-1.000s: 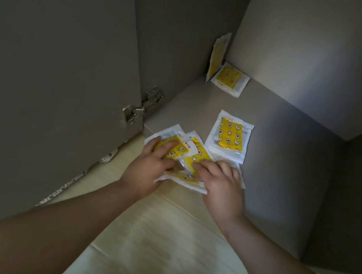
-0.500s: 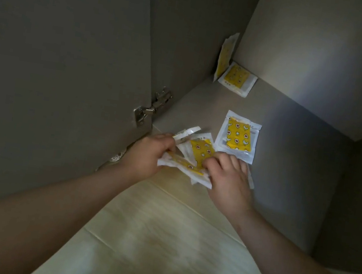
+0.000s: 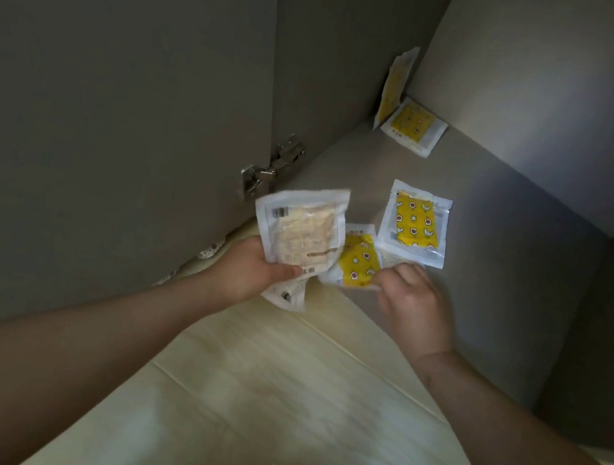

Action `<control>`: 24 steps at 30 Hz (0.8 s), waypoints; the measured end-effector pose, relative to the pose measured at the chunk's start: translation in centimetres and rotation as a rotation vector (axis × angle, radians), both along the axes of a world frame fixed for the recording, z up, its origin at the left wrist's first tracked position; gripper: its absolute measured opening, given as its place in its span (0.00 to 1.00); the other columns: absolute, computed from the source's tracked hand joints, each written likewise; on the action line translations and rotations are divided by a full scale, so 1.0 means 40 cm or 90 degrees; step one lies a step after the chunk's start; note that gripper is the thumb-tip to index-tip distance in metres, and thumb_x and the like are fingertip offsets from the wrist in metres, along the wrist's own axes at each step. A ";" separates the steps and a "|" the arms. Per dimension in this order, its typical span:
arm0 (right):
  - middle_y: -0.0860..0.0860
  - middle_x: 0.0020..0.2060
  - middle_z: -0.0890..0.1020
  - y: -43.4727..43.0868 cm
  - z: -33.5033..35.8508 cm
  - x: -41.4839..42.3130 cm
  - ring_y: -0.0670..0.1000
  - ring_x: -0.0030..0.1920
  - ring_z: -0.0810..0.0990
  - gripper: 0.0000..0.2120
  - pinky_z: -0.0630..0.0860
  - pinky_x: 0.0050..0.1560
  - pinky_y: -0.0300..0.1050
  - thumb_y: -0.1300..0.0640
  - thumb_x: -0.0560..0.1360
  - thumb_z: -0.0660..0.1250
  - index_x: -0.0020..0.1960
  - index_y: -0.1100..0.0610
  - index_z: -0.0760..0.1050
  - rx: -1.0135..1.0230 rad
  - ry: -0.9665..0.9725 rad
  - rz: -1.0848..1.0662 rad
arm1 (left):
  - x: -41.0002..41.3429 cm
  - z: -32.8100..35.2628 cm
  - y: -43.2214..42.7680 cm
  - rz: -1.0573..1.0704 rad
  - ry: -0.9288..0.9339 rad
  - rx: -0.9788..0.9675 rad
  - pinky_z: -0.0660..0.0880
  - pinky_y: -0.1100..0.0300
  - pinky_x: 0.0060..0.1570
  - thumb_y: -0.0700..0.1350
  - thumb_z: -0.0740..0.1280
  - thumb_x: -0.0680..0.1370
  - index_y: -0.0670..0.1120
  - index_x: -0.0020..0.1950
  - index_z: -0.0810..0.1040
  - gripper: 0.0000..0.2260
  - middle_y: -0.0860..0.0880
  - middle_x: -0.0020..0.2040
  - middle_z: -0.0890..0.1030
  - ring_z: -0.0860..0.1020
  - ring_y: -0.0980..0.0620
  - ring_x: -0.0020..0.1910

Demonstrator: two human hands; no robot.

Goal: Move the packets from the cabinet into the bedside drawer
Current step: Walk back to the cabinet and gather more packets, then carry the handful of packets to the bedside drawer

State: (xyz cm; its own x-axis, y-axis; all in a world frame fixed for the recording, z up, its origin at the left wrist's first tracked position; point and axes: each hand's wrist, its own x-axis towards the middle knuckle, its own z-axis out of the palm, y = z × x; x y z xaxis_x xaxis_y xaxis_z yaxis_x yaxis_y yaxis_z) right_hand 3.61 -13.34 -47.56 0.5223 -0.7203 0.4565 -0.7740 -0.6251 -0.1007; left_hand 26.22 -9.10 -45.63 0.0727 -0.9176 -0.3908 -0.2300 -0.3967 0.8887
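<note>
The left hand has come up off the heap and now grips a bunch of packets upright, pale printed backs toward the camera. A second ago both hands were pressed flat on the pile at the cabinet's front edge. The right hand, fingers curled, pinches the near edge of a yellow packet that lies on the cabinet floor just beside the lifted bunch. So the gathering has gone from squaring the pile to lifting it, and this one looks next to join the left hand's hold.

Just past it a flat packet lies face up on the cabinet floor. In the back corner lies a corner packet, and a leaning packet stands against the side wall — those three are untouched. The hinge and the open cabinet door are to the left. The bedside drawer is out of view, so the carry has probably not begun.
</note>
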 end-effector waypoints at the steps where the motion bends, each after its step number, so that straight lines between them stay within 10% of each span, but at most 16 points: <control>1: 0.56 0.28 0.75 -0.004 0.011 0.002 0.57 0.30 0.77 0.08 0.64 0.36 0.44 0.61 0.68 0.63 0.31 0.60 0.76 -0.008 -0.002 -0.019 | 0.002 0.010 -0.004 0.000 0.008 0.002 0.74 0.58 0.57 0.38 0.69 0.75 0.49 0.61 0.77 0.15 0.50 0.58 0.80 0.78 0.53 0.55; 9: 0.58 0.30 0.73 -0.013 0.119 0.147 0.53 0.33 0.68 0.12 0.51 0.33 0.42 0.57 0.74 0.68 0.36 0.63 0.72 0.173 -0.241 -0.162 | 0.039 0.063 -0.008 0.046 -0.093 -0.006 0.72 0.58 0.59 0.41 0.66 0.77 0.47 0.64 0.76 0.15 0.51 0.56 0.79 0.77 0.51 0.56; 24: 0.47 0.25 0.66 0.371 0.619 0.213 0.47 0.28 0.64 0.21 0.61 0.30 0.38 0.52 0.78 0.62 0.30 0.54 0.59 0.642 -0.209 -0.226 | 0.053 0.568 0.422 0.051 -0.201 0.288 0.75 0.52 0.51 0.51 0.63 0.78 0.40 0.49 0.78 0.14 0.44 0.47 0.83 0.80 0.46 0.47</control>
State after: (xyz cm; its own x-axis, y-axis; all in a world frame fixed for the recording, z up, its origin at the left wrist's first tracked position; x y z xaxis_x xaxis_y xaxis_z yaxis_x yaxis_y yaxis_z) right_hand 12.12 1.52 -22.80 0.1748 -0.9231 -0.3425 -0.7356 0.1087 -0.6686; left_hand 28.35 7.77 -22.93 0.3125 -0.6508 -0.6919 -0.4118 -0.7492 0.5188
